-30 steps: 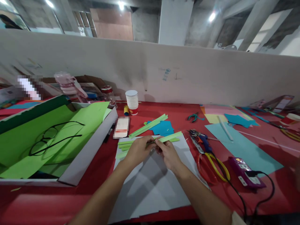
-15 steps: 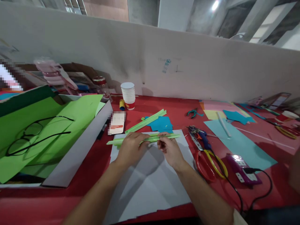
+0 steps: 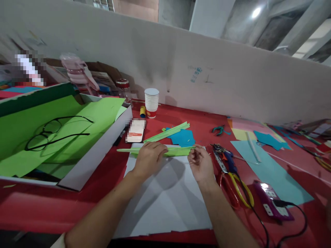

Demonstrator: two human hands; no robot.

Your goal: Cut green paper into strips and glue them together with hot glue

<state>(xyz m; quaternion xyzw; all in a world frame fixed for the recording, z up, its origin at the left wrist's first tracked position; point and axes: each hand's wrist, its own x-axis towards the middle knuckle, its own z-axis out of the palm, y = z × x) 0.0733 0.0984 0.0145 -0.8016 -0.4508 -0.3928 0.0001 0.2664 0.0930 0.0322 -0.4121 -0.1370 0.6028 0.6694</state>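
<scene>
A bundle of light green paper strips [image 3: 178, 151] lies crosswise over the far part of a white paper sheet [image 3: 165, 203]. My left hand [image 3: 150, 156] is closed over the strips near their middle. At their right end, the fingertips of my right hand [image 3: 200, 160] pinch the tips. Beyond them a second bunch of green strips [image 3: 168, 132] rests slantwise, partly over a blue paper piece [image 3: 183, 137]. The part of the bundle under my left hand is hidden.
Left stands a white box [image 3: 85, 165] with green sheets and glasses [image 3: 42, 136]. A phone [image 3: 136, 131] and paper cups [image 3: 151, 103] are behind. Right lie red-and-yellow-handled scissors [image 3: 240, 189], a glue gun [image 3: 230, 158], a purple device [image 3: 274, 201] with a cable, and a light blue sheet [image 3: 276, 168].
My right hand has slid right along the strips to their end, away from my left hand, which still holds the bundle. The camera view has turned slightly left.
</scene>
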